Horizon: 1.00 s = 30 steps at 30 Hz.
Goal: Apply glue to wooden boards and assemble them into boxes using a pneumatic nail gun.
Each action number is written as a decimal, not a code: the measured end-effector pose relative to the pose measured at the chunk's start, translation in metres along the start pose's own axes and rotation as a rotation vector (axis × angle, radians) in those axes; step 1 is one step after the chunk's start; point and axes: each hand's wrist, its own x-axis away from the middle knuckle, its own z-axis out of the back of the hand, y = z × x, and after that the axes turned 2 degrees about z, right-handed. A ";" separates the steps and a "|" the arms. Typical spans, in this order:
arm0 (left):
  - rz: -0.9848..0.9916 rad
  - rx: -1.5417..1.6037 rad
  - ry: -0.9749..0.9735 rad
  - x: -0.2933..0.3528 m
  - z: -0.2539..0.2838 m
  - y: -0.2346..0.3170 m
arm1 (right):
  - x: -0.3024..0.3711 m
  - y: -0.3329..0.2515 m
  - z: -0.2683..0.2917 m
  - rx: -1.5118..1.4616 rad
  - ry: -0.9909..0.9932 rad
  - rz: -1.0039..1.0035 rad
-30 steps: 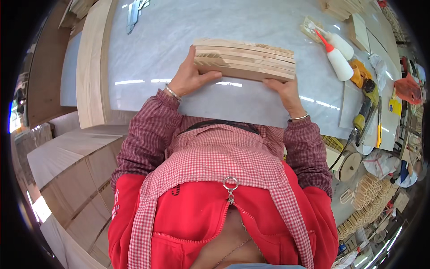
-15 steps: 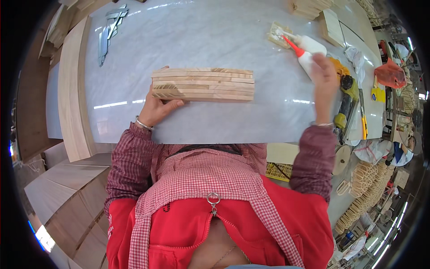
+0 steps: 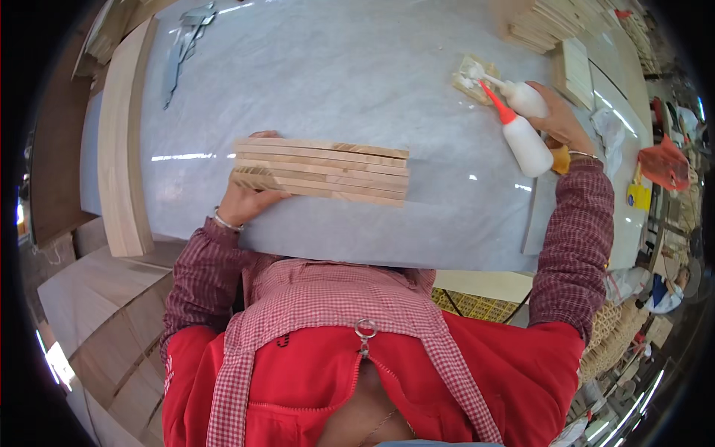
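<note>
On the right side of the grey table (image 3: 335, 89), the right hand (image 3: 560, 118) was at the rear end of a white bottle (image 3: 526, 100), with its fingers bent around the body, neither wide open nor fully closed. Whether it already gripped firmly, I could not tell, because the palm covered that end. The long axis of this bottle ran slantwise: its base was toward the hand, and its pale nozzle pointed away, to the far left, ending at the white paste on a small yellowish tray (image 3: 468, 91).

Just beside it, on the side nearer to the person, was a second white bottle (image 3: 529, 149) with a red nozzle (image 3: 497, 103). It was aimed in nearly the same direction, so the two nozzles came close together near the tray. The right hand was behind the first bottle, and the forearm passed to the right of the second one.

Well to the left, in front of the person, was a stack of wooden strips (image 3: 328, 176), with its long axis going across from left to right, roughly along the near edge of the table. The left hand (image 3: 242, 203) held its left end, thumb on the near face and fingers behind. The right end was free and faced toward the bottles, well apart from them. Thus the left hand was nearer to the wood, the right hand to both bottles.
</note>
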 end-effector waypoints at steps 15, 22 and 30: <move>-0.010 -0.030 0.107 0.003 -0.002 -0.010 | 0.077 -0.009 0.001 -1.281 0.497 0.007; -0.167 -0.265 0.116 -0.003 -0.001 0.000 | 0.100 -0.091 -0.037 -1.547 0.473 0.110; -0.246 -0.230 0.072 -0.012 -0.010 0.000 | 0.111 -0.146 -0.042 -1.496 0.583 0.256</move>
